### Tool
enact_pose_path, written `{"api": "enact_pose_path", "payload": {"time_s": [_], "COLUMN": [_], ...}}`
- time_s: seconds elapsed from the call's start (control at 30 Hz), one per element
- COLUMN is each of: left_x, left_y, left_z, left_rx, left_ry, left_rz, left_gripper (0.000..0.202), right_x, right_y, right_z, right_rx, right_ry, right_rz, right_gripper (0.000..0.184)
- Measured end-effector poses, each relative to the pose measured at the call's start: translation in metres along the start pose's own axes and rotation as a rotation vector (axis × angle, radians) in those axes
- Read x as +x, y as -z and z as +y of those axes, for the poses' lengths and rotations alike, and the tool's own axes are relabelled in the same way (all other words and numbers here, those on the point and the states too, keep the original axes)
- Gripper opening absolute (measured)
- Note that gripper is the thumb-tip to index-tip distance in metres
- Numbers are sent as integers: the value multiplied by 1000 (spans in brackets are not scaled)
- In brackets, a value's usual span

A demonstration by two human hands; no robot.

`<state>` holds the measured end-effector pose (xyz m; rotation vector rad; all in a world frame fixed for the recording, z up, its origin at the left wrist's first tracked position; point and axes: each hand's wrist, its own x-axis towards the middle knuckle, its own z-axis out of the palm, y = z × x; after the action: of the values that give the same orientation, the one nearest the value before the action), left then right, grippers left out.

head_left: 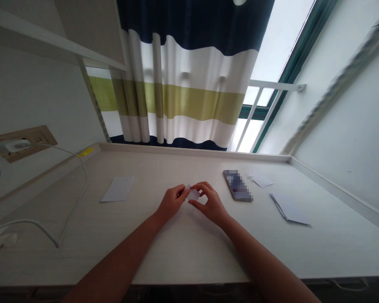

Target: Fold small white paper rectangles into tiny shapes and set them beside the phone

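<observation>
Between my two hands, above the middle of the pale desk, is a small piece of white paper (193, 195), which looks folded. My left hand (172, 202) pinches its left edge between thumb and fingers. With fingers curved over the top and thumb below, my right hand (210, 204) grips the right side of the same paper. Part of the paper is hidden behind the fingers, so its full shape cannot be made out.
A flat white sheet (117, 189) lies to the left. On the right are a phone (238, 186), another white sheet (262, 180) and a stack of white paper (290, 209). A white cable (82, 189) runs along the left side. A raised rim (192, 150) edges the desk's back.
</observation>
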<state>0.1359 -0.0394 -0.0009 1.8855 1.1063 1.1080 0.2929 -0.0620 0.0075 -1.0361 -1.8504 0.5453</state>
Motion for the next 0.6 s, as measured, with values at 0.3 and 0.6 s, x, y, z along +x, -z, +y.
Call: {"api": "enact_pose_path", "payload": {"time_s": [0.3,0.6], "left_x": [-3,-2], "left_y": [-3,-1], "left_z": [-2,-4], "left_rx": [-305,-354], "left_ry": [-3,-20], "left_rz": [-138,-175], "left_gripper": [24,24], "right_x": [-2,-2], "right_y": [-2,0], "right_z": [4,4], "right_rx": [183,487], "right_ry": [-99,-221], "right_rz": [-3,-86], "right_gripper": [31,42]}}
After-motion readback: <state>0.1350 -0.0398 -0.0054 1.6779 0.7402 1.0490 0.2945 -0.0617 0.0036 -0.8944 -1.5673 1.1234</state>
